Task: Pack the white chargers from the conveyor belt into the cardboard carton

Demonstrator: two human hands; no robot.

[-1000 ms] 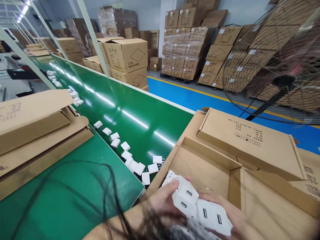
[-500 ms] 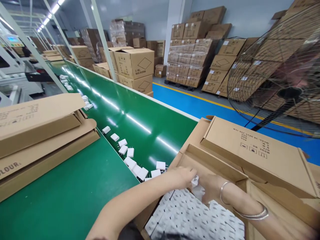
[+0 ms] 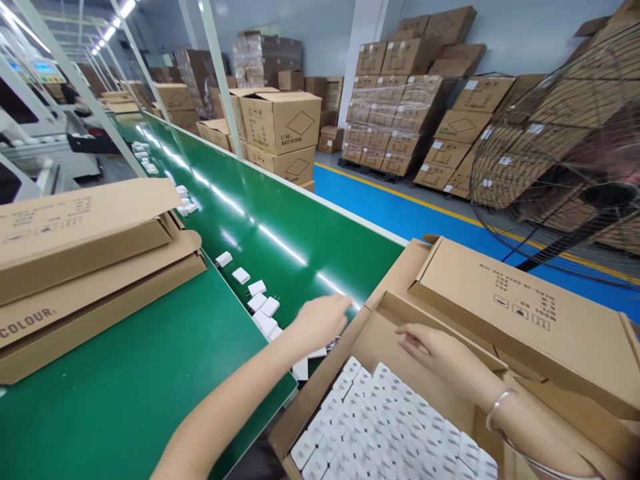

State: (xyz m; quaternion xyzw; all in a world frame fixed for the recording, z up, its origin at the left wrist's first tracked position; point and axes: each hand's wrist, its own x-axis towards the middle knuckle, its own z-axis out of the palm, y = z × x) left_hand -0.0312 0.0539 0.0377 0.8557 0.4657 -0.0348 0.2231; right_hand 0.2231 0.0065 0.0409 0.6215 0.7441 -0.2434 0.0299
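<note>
My left hand (image 3: 323, 321) is over the near edge of the green conveyor belt, just above several white plug adapters. Its fingers bend downward and are smeared, their tips hidden, so I cannot tell what they hold. My right hand (image 3: 440, 353) hovers inside the cardboard box (image 3: 400, 333), fingers loosely stretched and nothing seen in them. Below and left of it, packed rows of white adapters (image 3: 385, 427) fill the near part of the box. Loose white adapters (image 3: 257, 288) with metal prongs lie along the belt's near edge.
The green conveyor belt (image 3: 295, 220) runs away to the far left. Flattened cartons (image 3: 90, 247) lie on the green table (image 3: 150, 360). A closed carton (image 3: 515, 320) stands behind the open box. A large fan (image 3: 590, 173) is at right, with stacked cartons (image 3: 390, 113) beyond.
The hands were together over the box with a white adapter between them. Now they are apart: my left hand has moved left to the belt, my right remains over the box without the adapter.
</note>
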